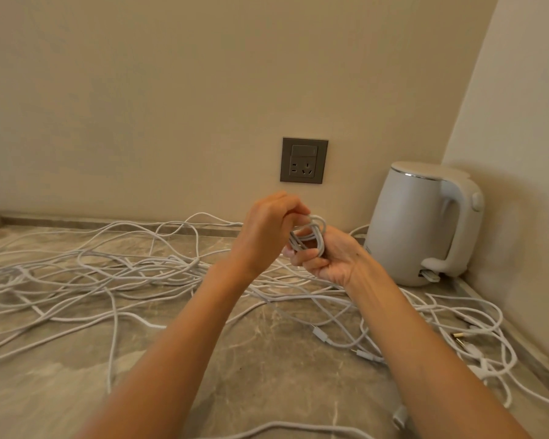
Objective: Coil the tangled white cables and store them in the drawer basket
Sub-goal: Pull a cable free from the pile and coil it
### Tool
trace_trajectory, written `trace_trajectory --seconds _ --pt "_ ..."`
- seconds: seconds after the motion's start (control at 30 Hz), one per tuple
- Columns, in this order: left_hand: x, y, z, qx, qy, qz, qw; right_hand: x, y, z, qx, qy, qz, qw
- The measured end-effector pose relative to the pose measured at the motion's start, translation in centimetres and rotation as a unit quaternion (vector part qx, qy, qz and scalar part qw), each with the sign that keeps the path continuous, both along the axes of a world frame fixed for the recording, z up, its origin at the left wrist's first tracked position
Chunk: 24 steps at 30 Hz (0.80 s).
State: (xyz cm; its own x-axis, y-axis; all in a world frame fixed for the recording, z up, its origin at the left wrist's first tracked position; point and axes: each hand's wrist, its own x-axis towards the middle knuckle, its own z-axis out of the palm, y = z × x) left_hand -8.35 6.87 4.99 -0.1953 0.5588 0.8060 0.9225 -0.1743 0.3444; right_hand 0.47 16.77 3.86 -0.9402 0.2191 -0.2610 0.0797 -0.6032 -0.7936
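R hand clenches round a small coil, acting as a former so the turns stay even. L hand pinches the strand at the top, prob. feeding the next wrap. Remaining white cables lie tangled across the countertop, near the kettle. Drawer basket not in view.

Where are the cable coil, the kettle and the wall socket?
cable coil [320, 237], head view, right side of the loops.
kettle [403, 223], head view, white body.
wall socket [304, 160], head view, middle of the faceplate.
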Motion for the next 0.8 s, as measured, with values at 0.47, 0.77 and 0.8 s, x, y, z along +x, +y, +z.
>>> trace_trajectory --seconds 0.47,0.77,0.8 --pt "0.2 -0.1 -0.5 -0.068 -0.015 0.020 0.997 0.0 0.8 -0.3 -0.017 -0.009 -0.031 0.999" --pt "-0.1 0.3 -1.3 -0.090 0.059 0.021 0.994 0.1 0.9 -0.2 -0.020 -0.017 -0.049 0.998" --pt "0.1 0.3 -1.4 -0.090 0.074 0.028 0.993 0.1 0.9 -0.1 -0.016 -0.017 -0.051 0.998"
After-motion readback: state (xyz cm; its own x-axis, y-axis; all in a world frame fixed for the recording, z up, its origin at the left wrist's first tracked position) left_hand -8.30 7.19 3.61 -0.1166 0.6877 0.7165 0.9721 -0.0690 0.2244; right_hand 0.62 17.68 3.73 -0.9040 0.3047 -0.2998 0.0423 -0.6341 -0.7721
